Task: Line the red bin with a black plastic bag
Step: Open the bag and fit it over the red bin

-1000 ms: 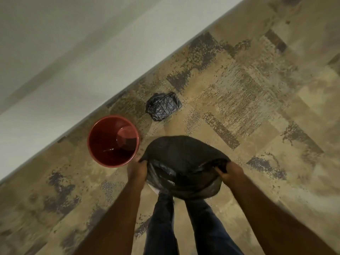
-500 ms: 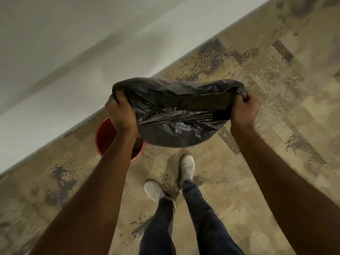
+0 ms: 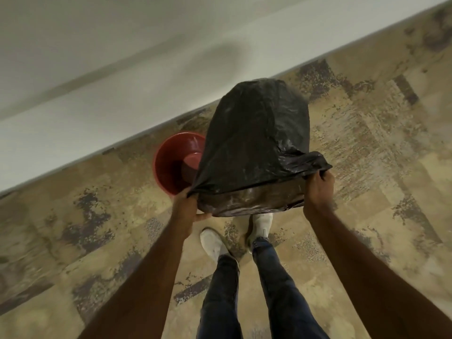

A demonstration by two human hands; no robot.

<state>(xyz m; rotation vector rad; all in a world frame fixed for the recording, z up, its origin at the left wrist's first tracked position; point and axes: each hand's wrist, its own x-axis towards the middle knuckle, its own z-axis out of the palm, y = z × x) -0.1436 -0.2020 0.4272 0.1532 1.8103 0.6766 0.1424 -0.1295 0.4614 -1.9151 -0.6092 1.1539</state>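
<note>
The black plastic bag (image 3: 256, 143) billows full of air, its closed end pointing away from me and its mouth toward me. My left hand (image 3: 187, 204) grips the left edge of the mouth and my right hand (image 3: 319, 189) grips the right edge, both held in the air above the floor. The red bin (image 3: 173, 162) stands upright on the floor next to the wall, to the left of and below the bag; the bag hides its right side. The bag is outside the bin.
A white wall (image 3: 122, 81) runs diagonally behind the bin. My white shoes (image 3: 212, 241) and dark trouser legs (image 3: 274, 289) stand on the mottled brown floor (image 3: 379, 167) right below the bag.
The bag has swung down and forward and filled with air, going from a bunched bundle to a full dome. Both hands have dropped lower. It now covers the spot where a crumpled bag lay.
</note>
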